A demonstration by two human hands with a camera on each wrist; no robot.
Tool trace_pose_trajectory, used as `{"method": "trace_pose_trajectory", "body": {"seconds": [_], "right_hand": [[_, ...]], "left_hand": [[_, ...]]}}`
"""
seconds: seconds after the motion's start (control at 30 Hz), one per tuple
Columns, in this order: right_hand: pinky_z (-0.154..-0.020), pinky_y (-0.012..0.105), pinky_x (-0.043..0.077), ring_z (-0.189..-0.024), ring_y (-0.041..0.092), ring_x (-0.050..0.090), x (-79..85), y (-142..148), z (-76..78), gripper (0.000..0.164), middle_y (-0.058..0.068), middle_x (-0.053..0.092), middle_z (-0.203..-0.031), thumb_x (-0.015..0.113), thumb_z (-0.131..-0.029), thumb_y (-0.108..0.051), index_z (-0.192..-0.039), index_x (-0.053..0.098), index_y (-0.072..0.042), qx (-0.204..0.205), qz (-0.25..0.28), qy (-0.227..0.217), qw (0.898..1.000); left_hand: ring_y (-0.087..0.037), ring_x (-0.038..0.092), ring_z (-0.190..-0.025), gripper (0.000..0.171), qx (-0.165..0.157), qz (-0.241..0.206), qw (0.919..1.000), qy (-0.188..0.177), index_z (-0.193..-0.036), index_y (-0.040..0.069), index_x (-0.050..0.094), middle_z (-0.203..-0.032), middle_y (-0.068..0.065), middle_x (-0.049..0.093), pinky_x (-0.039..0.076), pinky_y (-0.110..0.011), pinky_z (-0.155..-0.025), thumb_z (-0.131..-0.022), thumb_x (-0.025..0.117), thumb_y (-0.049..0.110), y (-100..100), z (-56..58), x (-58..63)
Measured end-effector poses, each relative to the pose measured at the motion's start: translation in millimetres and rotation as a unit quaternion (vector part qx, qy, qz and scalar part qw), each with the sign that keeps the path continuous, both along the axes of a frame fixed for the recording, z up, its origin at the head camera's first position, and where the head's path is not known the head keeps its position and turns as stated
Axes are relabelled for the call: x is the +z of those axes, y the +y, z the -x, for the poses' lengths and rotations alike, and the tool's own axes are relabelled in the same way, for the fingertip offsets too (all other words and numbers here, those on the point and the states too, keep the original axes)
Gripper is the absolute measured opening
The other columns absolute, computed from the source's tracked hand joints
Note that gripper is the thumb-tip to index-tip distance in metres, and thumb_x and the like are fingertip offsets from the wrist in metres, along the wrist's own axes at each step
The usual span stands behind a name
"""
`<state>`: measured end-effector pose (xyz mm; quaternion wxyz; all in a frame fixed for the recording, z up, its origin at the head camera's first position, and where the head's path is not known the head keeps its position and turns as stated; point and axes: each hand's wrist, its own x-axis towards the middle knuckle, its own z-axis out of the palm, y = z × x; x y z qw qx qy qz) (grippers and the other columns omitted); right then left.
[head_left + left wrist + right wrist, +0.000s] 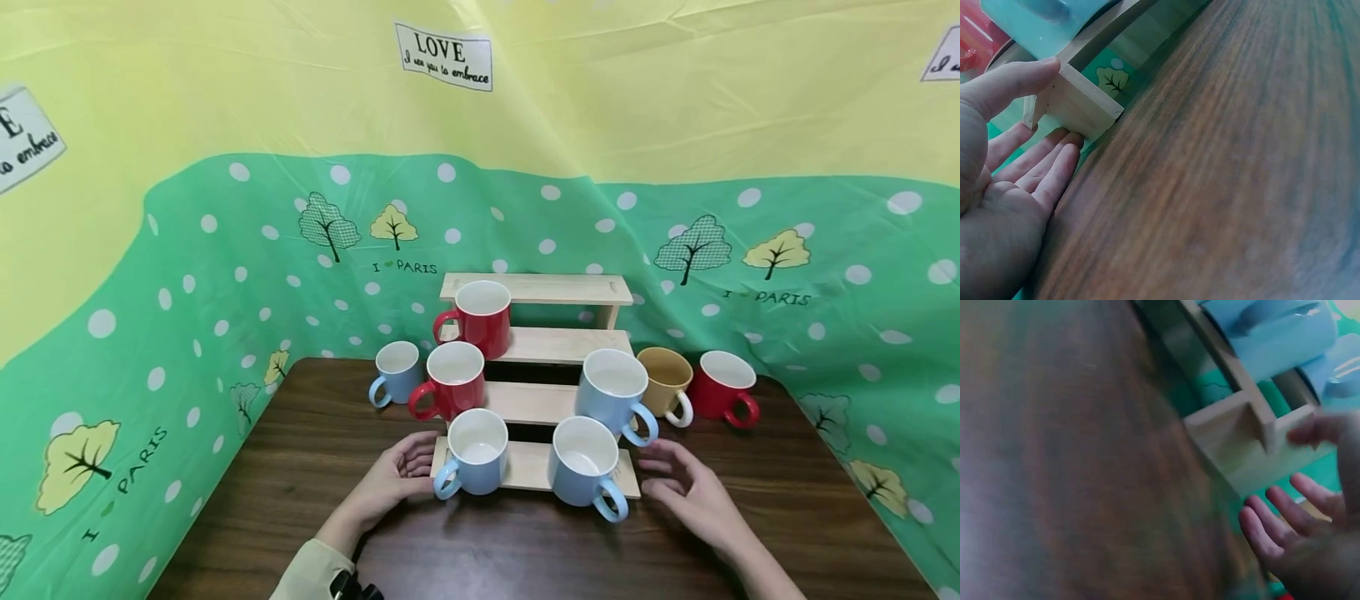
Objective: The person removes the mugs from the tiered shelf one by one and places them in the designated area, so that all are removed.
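Observation:
A stepped wooden rack (525,464) stands on the table with mugs on its tiers. Two light blue mugs, one left (477,450) and one right (587,460), sit on the lowest tier. One tier up are a red mug (455,382) and a light blue mug (611,387); another red mug (483,321) is higher, at the left. My left hand (397,471) is at the rack's left end, its thumb touching the board's corner in the left wrist view, fingers relaxed. Beside the right end, my right hand (690,492) has spread fingers (1266,528) and holds nothing.
On the dark wooden table (300,467), a light blue mug (399,372) stands left of the rack. A tan mug (663,382) with a white handle and a red mug (722,386) are at its right. A patterned cloth (225,292) hangs behind and along the sides.

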<state>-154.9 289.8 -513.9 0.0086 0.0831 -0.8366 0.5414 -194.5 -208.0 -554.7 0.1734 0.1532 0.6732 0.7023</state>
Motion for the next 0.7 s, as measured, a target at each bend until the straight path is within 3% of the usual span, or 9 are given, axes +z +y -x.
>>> {"method": "trace_pose_trajectory", "body": {"seconds": [0.17, 0.3, 0.5, 0.7], "right_hand": [[-0.095, 0.023, 0.059, -0.12, -0.005, 0.062, -5.5, -3, -7.0, 0.076, 0.031, 0.052, -0.157, 0.081, -0.098, -0.009, -0.161, 0.039, 0.005, 0.045, 0.027, -0.053, 0.997], [-0.097, 0.023, 0.058, -0.124, -0.006, 0.061, -12.6, -5, -7.6, 0.079, 0.033, 0.049, -0.158, 0.081, -0.099, -0.007, -0.162, 0.036, 0.008, 0.059, 0.062, -0.06, 0.995], [-0.099, 0.023, 0.058, -0.128, -0.002, 0.062, -23.3, -8, -4.3, 0.074, 0.013, 0.058, -0.151, 0.077, -0.1, 0.001, -0.161, 0.037, 0.009, 0.076, 0.109, -0.046, 0.99], [-0.098, 0.023, 0.058, -0.128, -0.001, 0.063, -27.0, -8, -6.5, 0.075, 0.003, 0.06, -0.148, 0.075, -0.1, 0.002, -0.162, 0.034, 0.011, 0.082, 0.131, -0.048, 0.987]], "left_hand": [[-0.03, 0.063, -0.134, 0.08, 0.002, 0.005, 1.0, -0.002, -0.164, -0.003, 0.038, -0.154, -0.027, 0.057, 0.054, -0.028, -0.109, -0.097, 0.082, 0.007, 4, -1.5, 0.0], [-0.03, 0.063, -0.133, 0.081, 0.005, 0.005, 1.0, -0.004, -0.164, -0.003, 0.038, -0.154, -0.027, 0.057, 0.054, -0.028, -0.109, -0.097, 0.082, 0.007, 4, -2.6, 0.5], [-0.03, 0.065, -0.13, 0.08, 0.011, 0.014, 0.9998, 0.001, -0.164, -0.003, 0.039, -0.152, -0.026, 0.059, 0.055, -0.028, -0.107, -0.097, 0.082, 0.008, 2, -3.9, 4.5], [-0.028, 0.066, -0.128, 0.079, 0.01, 0.029, 0.9995, 0.007, -0.163, -0.002, 0.04, -0.151, -0.027, 0.059, 0.056, -0.027, -0.106, -0.098, 0.082, 0.009, 2, -4.6, 8.6]]}}
